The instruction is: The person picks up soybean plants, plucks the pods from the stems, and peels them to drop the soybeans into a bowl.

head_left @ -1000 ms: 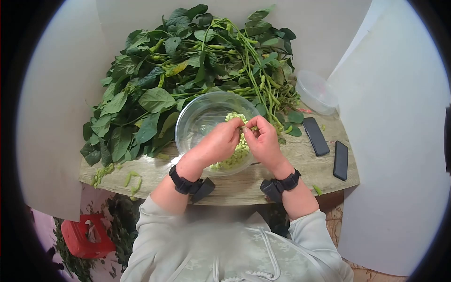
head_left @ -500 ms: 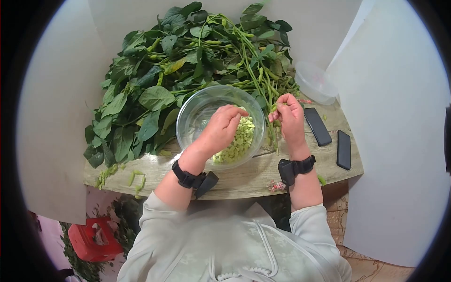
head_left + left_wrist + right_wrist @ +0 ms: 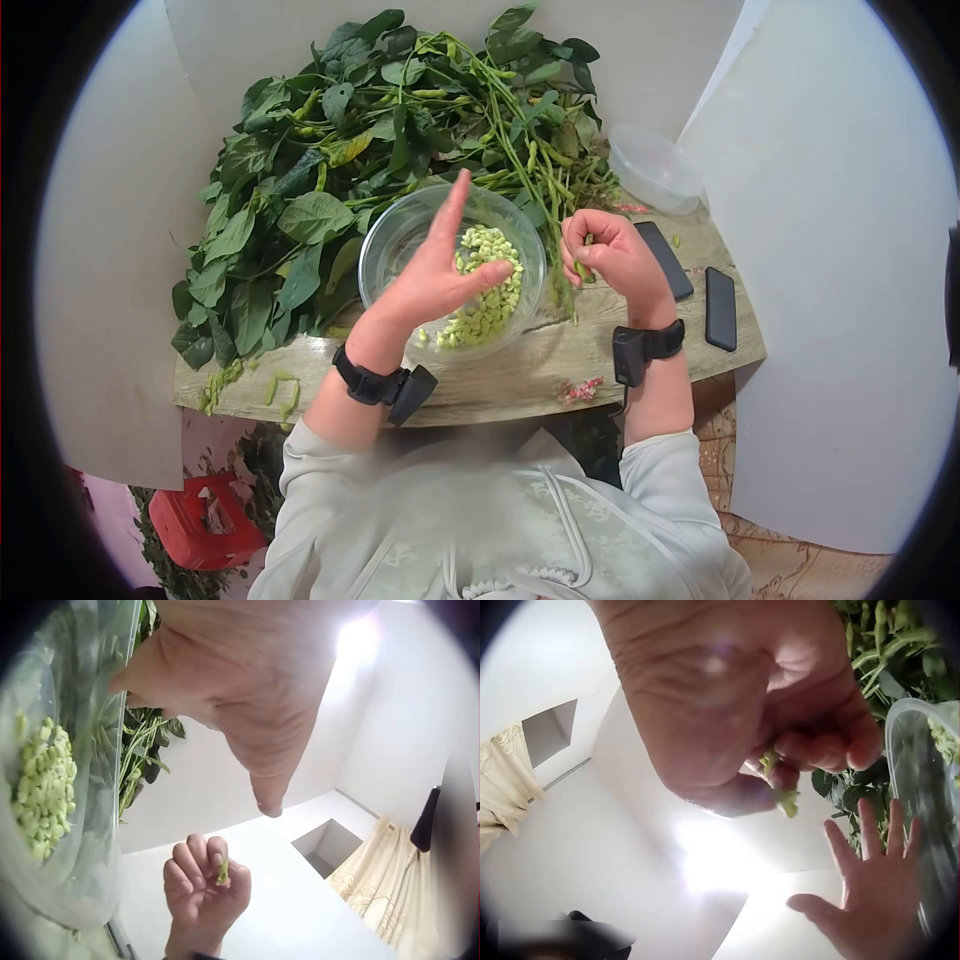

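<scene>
Over the clear plastic bowl [image 3: 384, 240], which stands near the middle of the tabletop [image 3: 500, 388], the left hand [image 3: 425, 283] is spread, its fingers straight and holding nothing. Shelled green beans [image 3: 487, 312] lie in the bowl. Just beside the bowl's right side, the right hand [image 3: 618, 255] pinches a small green pod [image 3: 787, 802] between thumb and curled fingers. Leafy soybean plants [image 3: 315, 218] are heaped along the far edge and left side. A clear tub [image 3: 655, 172] sits at the far right corner; toward the right edge lie a dark phone [image 3: 664, 254] and a black slab-shaped device [image 3: 720, 310]. Loose pods [image 3: 226, 382] lie at the near left corner.
</scene>
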Demonstrator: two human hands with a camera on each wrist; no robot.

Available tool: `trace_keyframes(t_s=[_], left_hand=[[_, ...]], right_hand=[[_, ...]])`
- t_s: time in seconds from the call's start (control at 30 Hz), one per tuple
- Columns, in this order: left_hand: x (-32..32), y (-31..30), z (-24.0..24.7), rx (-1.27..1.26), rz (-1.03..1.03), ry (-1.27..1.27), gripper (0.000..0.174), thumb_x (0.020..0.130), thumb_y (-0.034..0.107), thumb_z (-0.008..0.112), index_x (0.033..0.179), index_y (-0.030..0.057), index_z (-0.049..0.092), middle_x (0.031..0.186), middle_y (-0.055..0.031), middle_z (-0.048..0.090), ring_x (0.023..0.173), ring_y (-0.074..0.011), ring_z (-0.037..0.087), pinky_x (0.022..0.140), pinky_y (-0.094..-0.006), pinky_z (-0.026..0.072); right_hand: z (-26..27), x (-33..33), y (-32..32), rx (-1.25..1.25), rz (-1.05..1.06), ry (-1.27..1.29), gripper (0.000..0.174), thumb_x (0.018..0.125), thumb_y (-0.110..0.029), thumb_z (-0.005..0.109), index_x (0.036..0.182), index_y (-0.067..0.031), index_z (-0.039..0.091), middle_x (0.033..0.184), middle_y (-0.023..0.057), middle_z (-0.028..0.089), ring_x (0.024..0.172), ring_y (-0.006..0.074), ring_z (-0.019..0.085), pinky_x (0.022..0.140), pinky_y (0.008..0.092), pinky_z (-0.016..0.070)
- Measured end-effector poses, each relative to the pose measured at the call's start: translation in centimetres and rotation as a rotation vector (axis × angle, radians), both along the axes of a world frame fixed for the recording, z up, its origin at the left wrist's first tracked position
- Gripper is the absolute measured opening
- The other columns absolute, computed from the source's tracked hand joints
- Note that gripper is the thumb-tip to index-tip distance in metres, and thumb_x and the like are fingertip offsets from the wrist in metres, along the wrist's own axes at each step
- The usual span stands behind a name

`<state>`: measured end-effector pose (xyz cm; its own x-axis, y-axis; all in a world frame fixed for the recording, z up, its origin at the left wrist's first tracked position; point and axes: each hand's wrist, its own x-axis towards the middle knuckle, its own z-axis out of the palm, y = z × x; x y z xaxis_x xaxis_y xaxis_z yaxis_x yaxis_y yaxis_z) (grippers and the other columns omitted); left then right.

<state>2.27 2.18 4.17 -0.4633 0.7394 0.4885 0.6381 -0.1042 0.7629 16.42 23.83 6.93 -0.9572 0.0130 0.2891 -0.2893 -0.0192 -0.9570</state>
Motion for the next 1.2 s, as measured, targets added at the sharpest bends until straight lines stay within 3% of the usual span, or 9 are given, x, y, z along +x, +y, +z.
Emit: trace_keyframes(t_s=[0.1,0.23,0.5,0.6,0.8,0.9,1.1,1.17,1.2], left_hand=[[0.5,-0.6,0.3,-0.194,-0.125,-0.201,0.098,0.085,0.048,0.07,0.155,0.0092,0.013,0.153,-0.0252,0.029,0.143,-0.0367,0.027,0.115,-0.0415,0.0243],[0.2,-0.9,-0.7,-0.117,-0.178,-0.365,0.085,0.092,0.047,0.062,0.154,0.0068,0.019,0.151,-0.0254,0.033,0.142,-0.0354,0.03,0.115,-0.0405,0.0251],[0.1,-2.8,-1.4,-0.211,-0.059,-0.088,0.083,0.092,0.042,0.063,0.152,0.0021,0.021,0.155,-0.0253,0.024,0.145,-0.0372,0.021,0.116,-0.0416,0.024],[0.5,-2.9,-0.9,-0.192,-0.072,-0.14,0.082,0.091,0.036,0.066,0.152,0.0045,0.022,0.154,-0.0228,0.027,0.143,-0.0353,0.028,0.108,-0.0451,0.0379],[0.7,-2.7,-0.2,-0.117,-0.113,-0.14,0.08,0.091,0.038,0.066,0.151,0.0056,0.025,0.151,-0.0204,0.033,0.136,-0.0329,0.039,0.107,-0.0457,0.0387],[0.4,-2.6,-0.3,-0.087,-0.14,-0.214,0.076,0.092,0.04,0.064,0.15,0.0057,0.029,0.146,-0.0204,0.042,0.134,-0.031,0.043,0.108,-0.0451,0.0363],[-1.8,-3.5,-0.9,-0.004,-0.114,-0.295,0.066,0.094,0.044,0.059,0.144,0.0059,0.04,0.14,-0.0215,0.049,0.131,-0.0287,0.046,0.108,-0.0423,0.0345],[-2.3,-3.9,-0.8,-0.038,-0.047,-0.254,0.05,0.1,0.024,0.051,0.145,0.0051,0.039,0.141,-0.0166,0.049,0.133,-0.0245,0.043,0.109,-0.0357,0.034],[-2.5,-3.8,-1.2,-0.032,-0.022,-0.243,0.052,0.097,0.022,0.057,0.143,0.0034,0.041,0.141,-0.0164,0.049,0.133,-0.0239,0.044,0.11,-0.0364,0.0342]], right_hand=[[0.9,1.3,-0.6,0.163,0.046,-0.053,0.005,0.085,-0.007,0.054,0.083,-0.0025,0.052,0.073,-0.0006,0.051,0.066,0.0065,0.051,0.057,0.0239,0.0421],[1.9,3.6,-0.7,0.429,0.077,-0.171,0.011,0.081,-0.005,0.055,0.074,-0.0039,0.046,0.069,-0.0014,0.048,0.063,0.0086,0.047,0.058,0.0242,0.0383],[0.5,10.1,0.7,0.69,0.247,-0.473,0.019,0.08,-0.01,0.063,0.068,-0.0019,0.051,0.066,0.0032,0.05,0.062,0.0113,0.05,0.056,0.0284,0.0391],[1.2,11.4,0.7,0.63,0.128,-0.587,0.018,0.084,-0.011,0.065,0.073,-0.0014,0.054,0.068,0.0005,0.052,0.065,0.009,0.054,0.059,0.0257,0.0428],[2.6,9.9,-1.5,0.467,-0.138,-0.533,0.01,0.096,-0.011,0.052,0.098,-0.0019,0.054,0.083,0.0006,0.053,0.069,0.0071,0.054,0.064,0.0239,0.0483],[1.8,8.1,-2.5,0.385,-0.212,-0.416,0.013,0.099,-0.012,0.047,0.098,-0.0021,0.055,0.081,0.0003,0.052,0.071,0.0076,0.055,0.065,0.0234,0.0481],[0.9,10.4,-1.3,0.879,-0.376,-0.42,0.019,0.095,-0.011,0.047,0.09,0.0013,0.061,0.082,0.006,0.062,0.072,0.014,0.057,0.069,0.029,0.0488],[-0.8,12.2,0.3,1.045,-0.385,-0.45,0.019,0.093,-0.009,0.048,0.088,0.002,0.062,0.082,0.0081,0.063,0.072,0.0164,0.058,0.07,0.0306,0.0488],[-1.9,13.2,1.2,1.085,-0.368,-0.517,0.018,0.091,-0.01,0.049,0.087,0.0022,0.062,0.081,0.0094,0.063,0.071,0.0185,0.059,0.069,0.032,0.0488]])
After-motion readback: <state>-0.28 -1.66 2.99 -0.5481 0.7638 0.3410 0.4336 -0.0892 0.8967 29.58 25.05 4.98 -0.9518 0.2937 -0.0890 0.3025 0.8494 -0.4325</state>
